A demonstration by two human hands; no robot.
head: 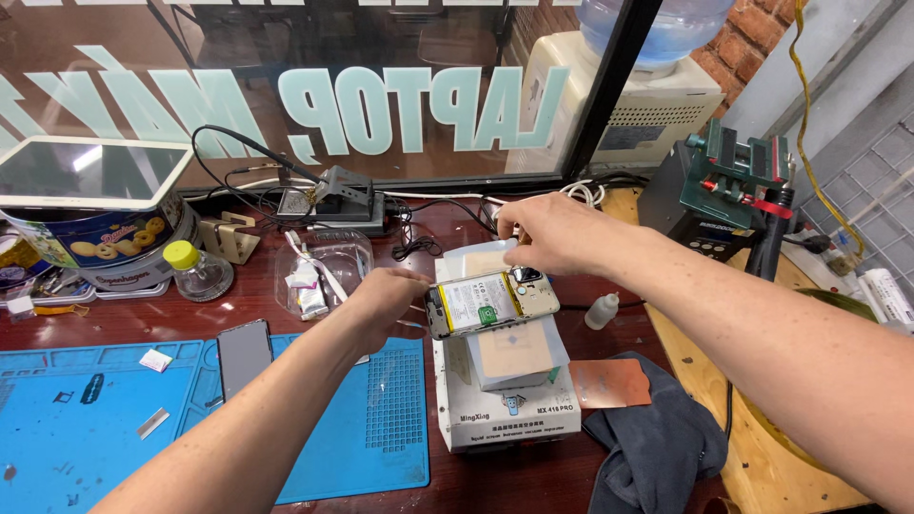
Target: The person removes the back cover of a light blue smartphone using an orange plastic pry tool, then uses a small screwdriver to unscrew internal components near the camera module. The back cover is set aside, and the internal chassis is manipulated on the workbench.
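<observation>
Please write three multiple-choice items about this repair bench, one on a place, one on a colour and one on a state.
1. Where is the opened smartphone with its back cover off?
A. on the blue silicone work mat
B. held above the white box-shaped heating machine
C. inside the round biscuit tin

2. What colour is the cap of the small clear glass bottle?
A. yellow
B. red
C. black

3. How is the phone held?
A. by the left hand alone
B. by both hands
C. by neither hand

Answers: 1 B, the phone hangs over the white box-shaped heating machine, right of the blue silicone work mat. 2 A, the cap shows yellow. 3 B, the left hand grips its near end and the right hand pinches its top edge.
</observation>
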